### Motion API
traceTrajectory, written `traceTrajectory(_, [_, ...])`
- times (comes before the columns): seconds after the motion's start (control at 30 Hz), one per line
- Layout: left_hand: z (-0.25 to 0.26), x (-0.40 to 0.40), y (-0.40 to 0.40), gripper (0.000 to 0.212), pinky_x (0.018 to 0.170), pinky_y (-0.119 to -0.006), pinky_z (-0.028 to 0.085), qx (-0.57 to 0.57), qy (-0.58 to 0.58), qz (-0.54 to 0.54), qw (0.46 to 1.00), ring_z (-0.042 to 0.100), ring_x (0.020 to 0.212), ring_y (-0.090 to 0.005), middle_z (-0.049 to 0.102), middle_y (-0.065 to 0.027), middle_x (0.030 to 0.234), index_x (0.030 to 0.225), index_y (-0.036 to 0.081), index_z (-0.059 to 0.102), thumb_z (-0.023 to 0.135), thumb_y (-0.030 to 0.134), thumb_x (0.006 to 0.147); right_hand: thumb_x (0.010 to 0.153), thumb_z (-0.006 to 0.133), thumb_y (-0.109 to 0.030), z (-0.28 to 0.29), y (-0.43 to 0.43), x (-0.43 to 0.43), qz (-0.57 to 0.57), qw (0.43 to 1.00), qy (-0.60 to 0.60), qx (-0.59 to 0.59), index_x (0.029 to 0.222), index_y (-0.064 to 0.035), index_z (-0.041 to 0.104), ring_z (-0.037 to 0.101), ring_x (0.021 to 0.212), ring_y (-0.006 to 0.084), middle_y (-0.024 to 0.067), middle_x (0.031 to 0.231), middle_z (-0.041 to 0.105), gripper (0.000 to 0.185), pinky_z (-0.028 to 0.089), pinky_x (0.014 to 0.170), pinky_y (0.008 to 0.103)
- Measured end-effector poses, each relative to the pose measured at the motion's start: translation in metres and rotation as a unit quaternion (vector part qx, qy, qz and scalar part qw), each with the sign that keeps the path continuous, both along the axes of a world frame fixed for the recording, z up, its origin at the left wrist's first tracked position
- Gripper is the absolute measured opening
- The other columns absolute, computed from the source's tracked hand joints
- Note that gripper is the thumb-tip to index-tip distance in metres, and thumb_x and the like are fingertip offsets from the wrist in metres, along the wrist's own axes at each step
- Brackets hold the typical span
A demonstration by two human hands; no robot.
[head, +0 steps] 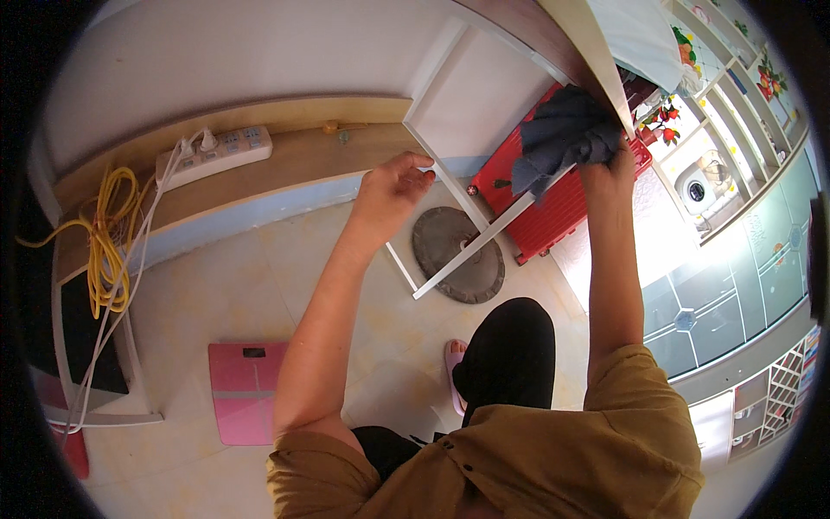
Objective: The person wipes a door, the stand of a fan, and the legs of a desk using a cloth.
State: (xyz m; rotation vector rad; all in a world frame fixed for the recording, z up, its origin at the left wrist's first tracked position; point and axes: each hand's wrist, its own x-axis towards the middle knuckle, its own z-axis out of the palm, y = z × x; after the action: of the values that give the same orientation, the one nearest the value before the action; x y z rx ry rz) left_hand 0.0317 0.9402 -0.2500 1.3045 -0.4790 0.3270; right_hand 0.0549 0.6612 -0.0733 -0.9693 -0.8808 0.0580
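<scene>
My right hand [606, 170] grips a bunched dark grey cloth [570, 126] at the upper right. The cloth lies over the bar of a white frame [476, 243], close to a large panel [613, 71] with a pale edge. My left hand [395, 191] is raised beside another bar of the frame, its fingers curled and thumb apart, with nothing visible in them. Whether its fingertips touch that bar cannot be told. Behind the frame and cloth, a red ribbed suitcase [551, 224] is partly hidden.
A round dark base [428, 250] lies on the floor under the frame. At left, a wooden ledge [305, 152] bears a power strip [227, 156] and a coiled yellow cable [107, 259]; white cords hang down. A pink scale [241, 415] lies on the tiles. Shelving [736, 84] stands right.
</scene>
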Motion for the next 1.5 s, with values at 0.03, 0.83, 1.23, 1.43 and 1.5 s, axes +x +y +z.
traceTrajectory(0.03, [0.002,-0.001,-0.001,0.020,0.064,-0.028,0.047,-0.001,-0.001,-0.001,1.000,0.059,0.068,-0.0138,0.064,-0.0090,0.078,0.101,0.001,0.060,0.059,0.008,0.083,0.092,0.036,-0.013,0.001,0.003,-0.011,0.098,0.995,0.019,0.006,0.115,0.0020,0.051,0.054,0.106,0.0310,0.0193,0.115,0.056,0.031,0.041,0.098,0.0446])
traceTrajectory(0.83, [-0.031,0.042,0.068,0.015,0.066,-0.027,0.047,-0.052,-0.076,0.226,0.970,0.058,0.072,-0.0124,0.063,-0.0063,0.079,0.095,-0.003,0.057,0.059,0.002,0.080,0.082,0.063,-0.016,-0.002,0.374,-0.097,0.289,0.939,0.186,0.025,0.101,-0.0038,0.057,0.059,0.092,0.0217,0.0085,0.098,0.062,0.023,0.047,0.088,0.0381])
traceTrajectory(1.23, [-0.009,0.007,0.069,0.020,0.063,-0.026,0.048,-0.101,0.035,0.122,0.987,0.060,0.071,-0.0150,0.061,-0.0079,0.079,0.105,-0.003,0.055,0.053,0.010,0.091,0.090,0.048,-0.024,-0.005,0.112,0.112,-0.060,0.992,0.079,0.076,0.119,0.0029,0.049,0.057,0.104,0.0282,0.0182,0.115,0.057,0.040,0.047,0.091,0.0417])
traceTrajectory(1.43, [-0.006,0.000,0.095,0.022,0.066,-0.028,0.051,-0.170,0.022,0.168,0.971,0.061,0.073,-0.0155,0.061,-0.0085,0.081,0.107,-0.003,0.054,0.052,0.012,0.091,0.088,0.050,-0.021,-0.003,0.032,0.176,-0.110,0.992,0.030,0.054,0.117,0.0067,0.049,0.058,0.101,0.0301,0.0212,0.113,0.057,0.040,0.049,0.087,0.0426])
traceTrajectory(1.5, [-0.004,-0.004,0.100,0.022,0.067,-0.028,0.052,-0.184,0.008,0.187,0.965,0.061,0.073,-0.0158,0.061,-0.0088,0.081,0.108,-0.003,0.054,0.052,0.013,0.092,0.088,0.050,-0.020,-0.006,0.040,0.171,-0.040,0.995,0.068,0.059,0.117,0.0058,0.049,0.057,0.101,0.0300,0.0208,0.113,0.057,0.039,0.049,0.087,0.0424])
